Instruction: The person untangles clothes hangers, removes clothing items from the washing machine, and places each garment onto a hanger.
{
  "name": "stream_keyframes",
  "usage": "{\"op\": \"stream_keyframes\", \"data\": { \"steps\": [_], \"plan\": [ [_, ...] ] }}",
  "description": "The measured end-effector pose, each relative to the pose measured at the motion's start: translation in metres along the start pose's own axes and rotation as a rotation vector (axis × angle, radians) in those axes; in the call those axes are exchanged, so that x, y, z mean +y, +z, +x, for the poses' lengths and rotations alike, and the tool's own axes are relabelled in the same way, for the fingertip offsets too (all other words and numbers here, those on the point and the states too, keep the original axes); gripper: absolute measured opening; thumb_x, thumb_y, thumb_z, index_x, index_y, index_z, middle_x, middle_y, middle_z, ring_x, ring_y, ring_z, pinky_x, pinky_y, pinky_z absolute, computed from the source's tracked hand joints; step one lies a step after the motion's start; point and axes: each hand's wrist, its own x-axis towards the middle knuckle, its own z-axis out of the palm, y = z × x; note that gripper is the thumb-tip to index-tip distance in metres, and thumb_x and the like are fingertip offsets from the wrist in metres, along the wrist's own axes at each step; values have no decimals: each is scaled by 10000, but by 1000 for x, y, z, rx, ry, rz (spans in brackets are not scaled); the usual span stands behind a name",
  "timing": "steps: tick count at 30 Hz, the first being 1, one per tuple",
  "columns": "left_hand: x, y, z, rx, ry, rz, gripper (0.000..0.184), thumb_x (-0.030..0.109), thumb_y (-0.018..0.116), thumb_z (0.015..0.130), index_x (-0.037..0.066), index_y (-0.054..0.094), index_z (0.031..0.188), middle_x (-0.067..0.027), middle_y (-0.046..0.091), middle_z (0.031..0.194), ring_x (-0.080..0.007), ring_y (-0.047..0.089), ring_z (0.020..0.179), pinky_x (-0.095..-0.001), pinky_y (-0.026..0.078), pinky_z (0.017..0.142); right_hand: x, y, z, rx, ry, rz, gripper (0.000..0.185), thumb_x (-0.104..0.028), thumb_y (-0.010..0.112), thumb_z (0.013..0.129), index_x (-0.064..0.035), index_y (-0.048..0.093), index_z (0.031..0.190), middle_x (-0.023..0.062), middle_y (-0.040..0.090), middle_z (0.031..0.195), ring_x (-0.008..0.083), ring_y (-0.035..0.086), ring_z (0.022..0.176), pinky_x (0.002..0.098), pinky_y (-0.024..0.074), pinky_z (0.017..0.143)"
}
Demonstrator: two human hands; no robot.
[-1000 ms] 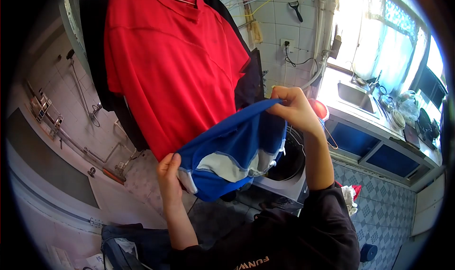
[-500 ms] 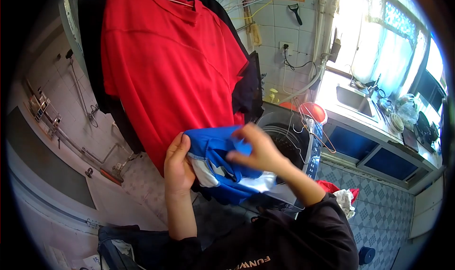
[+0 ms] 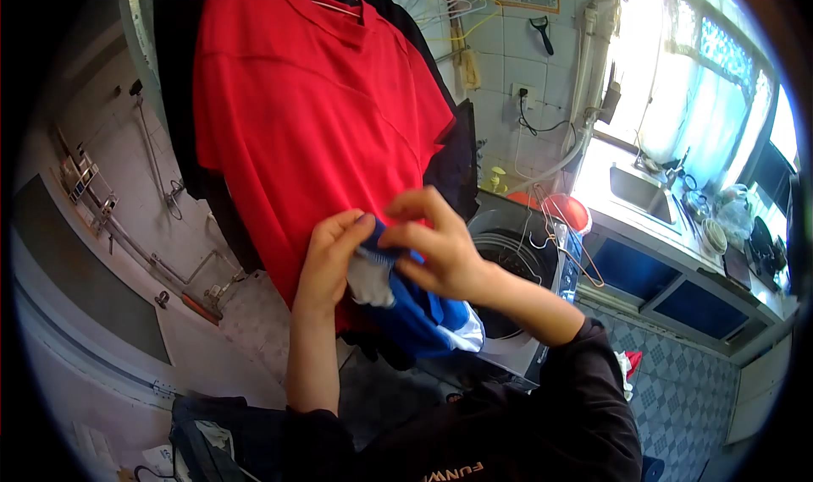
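A blue and white garment [image 3: 417, 314] hangs bunched in front of me; its exact kind cannot be made out. On its left, my left hand [image 3: 329, 258] pinches the upper edge between thumb and fingers. My right hand [image 3: 449, 249] is at the same edge from the right, fingers bent and closed on the blue cloth near the left thumb. Part of the cloth is hidden behind the right hand. Just behind both hands hangs a red T-shirt [image 3: 313, 126], with dark clothes beside it.
Below the garment to the right stands an open top-loading washing machine [image 3: 508, 253], with wire hangers [image 3: 555, 228] and a red basin [image 3: 569, 213] by it. A counter with a sink [image 3: 641, 196] runs along the right. Dark clothing [image 3: 224, 440] lies at lower left.
My right hand has moved left and up to the garment's edge, close to my left hand. The garment hangs narrower, its upper blue part now gathered between the hands.
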Motion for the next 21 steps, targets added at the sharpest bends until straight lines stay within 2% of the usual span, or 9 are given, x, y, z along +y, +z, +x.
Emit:
{"op": "stream_keyframes", "data": {
  "steps": [5, 7, 8, 9, 11, 16, 18, 19, 21],
  "plan": [
    [26, 7, 18, 78, 96, 118, 127, 93, 506, 906, 13, 590, 956, -31, 621, 878, -73, 574, 799, -205, 451, 693, 14, -3, 76, 41, 309, 331, 172, 53, 481, 692, 9, 543, 847, 171, 571, 788, 328, 589, 768, 376, 475, 706],
    [40, 25, 6, 468, 580, 522, 118, 60, 497, 903, -7, 569, 967, -35, 616, 871, -77, 569, 778, -207, 445, 680, 22, -2, 104, -78, 209, -117, 170, -66, 536, 694, 9, 577, 841, 190, 611, 766, 349, 615, 748, 409, 487, 670],
    [43, 34, -4, 543, 735, 573, 95, 39, 525, 873, -1, 573, 944, -59, 604, 823, -113, 566, 719, -227, 432, 638, 18, 0, 115, -76, 196, -119, 170, -66, 536, 694, 9, 577, 841, 190, 611, 766, 349, 615, 748, 409, 487, 670],
    [46, 40, -12, 546, 747, 575, 95, 39, 525, 873, -1, 573, 944, -59, 604, 823, -113, 566, 719, -227, 432, 638, 5, 1, 129, -159, 237, -270, 189, -128, 559, 690, -18, 600, 839, 179, 621, 742, 341, 620, 727, 405, 491, 658],
    [53, 52, -29, 447, 812, 1052, 100, 29, 562, 825, 23, 589, 921, -82, 588, 763, -179, 552, 652, -276, 426, 600, -12, 9, 151, -245, 270, -412, 212, -189, 581, 687, -45, 623, 837, 167, 632, 717, 332, 626, 706, 402, 495, 645],
    [54, 20, -47, 480, 513, 1503, 127, 171, 566, 846, 62, 629, 865, -99, 537, 593, -280, 506, 529, -374, 425, 559, -42, 17, 197, -49, 188, -497, 214, -239, 593, 661, -64, 653, 769, 144, 650, 757, 330, 630, 746, 427, 501, 679],
    [70, 11, -69, 141, 188, 1410, 223, 225, 508, 898, 55, 605, 790, -69, 515, 542, -216, 497, 474, -329, 418, 522, -40, 11, 210, 60, 134, -591, 207, -228, 583, 665, -68, 655, 774, 157, 649, 777, 340, 628, 765, 433, 500, 693],
    [84, 7, -80, 153, 182, 1413, 223, 225, 508, 898, 55, 605, 790, -69, 515, 542, -216, 497, 474, -329, 418, 522, -38, 8, 215, 76, 111, -667, 200, -218, 574, 668, -69, 654, 775, 165, 647, 783, 348, 626, 774, 437, 500, 700],
    [121, -3, -102, -108, -56, 1120, 313, 286, 510, 899, 11, 582, 769, -117, 517, 549, -239, 526, 502, -358, 413, 527, -37, 7, 219, -66, 222, -773, 214, -180, 550, 675, -62, 647, 825, 184, 641, 810, 368, 622, 811, 456, 499, 714]
  ]
}}
